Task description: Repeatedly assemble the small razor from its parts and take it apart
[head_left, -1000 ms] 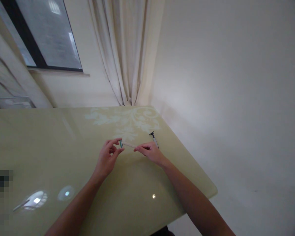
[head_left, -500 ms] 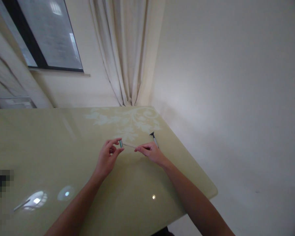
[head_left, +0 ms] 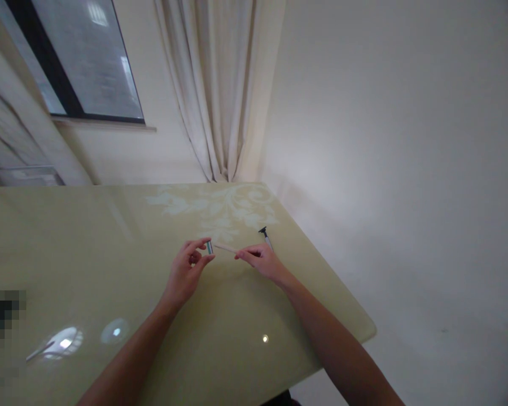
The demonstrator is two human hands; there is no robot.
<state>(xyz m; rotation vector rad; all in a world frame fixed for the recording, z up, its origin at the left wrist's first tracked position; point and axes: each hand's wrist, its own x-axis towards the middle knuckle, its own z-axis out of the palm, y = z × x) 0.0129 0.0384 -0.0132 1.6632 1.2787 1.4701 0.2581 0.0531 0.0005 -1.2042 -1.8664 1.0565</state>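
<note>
Between thumb and fingertips, my left hand [head_left: 188, 268] grips a small razor cartridge [head_left: 210, 247] by its two ends, raised over the table. My right hand [head_left: 260, 260] pinches a thin pale stick [head_left: 225, 248], its far end pointing left at the cartridge with a small gap between them. Whether that tip has cotton on it is too small to tell. Just beyond my right hand a razor handle [head_left: 267, 241] with a black head end lies on the table; its lower part is hidden behind the hand.
The glossy yellow-green table [head_left: 186, 349] has a white floral pattern near its far right corner. Along its right side runs a pale wall [head_left: 385, 169]. A curtain [head_left: 220, 84] hangs behind. At the left edge lies a dark, pixelated thing [head_left: 0, 316], with a thin stick-like object [head_left: 40, 351] nearby.
The stick in my right hand has drawn slightly right, away from the cartridge. My left hand has turned the cartridge a little, so less of its greenish strip shows.
</note>
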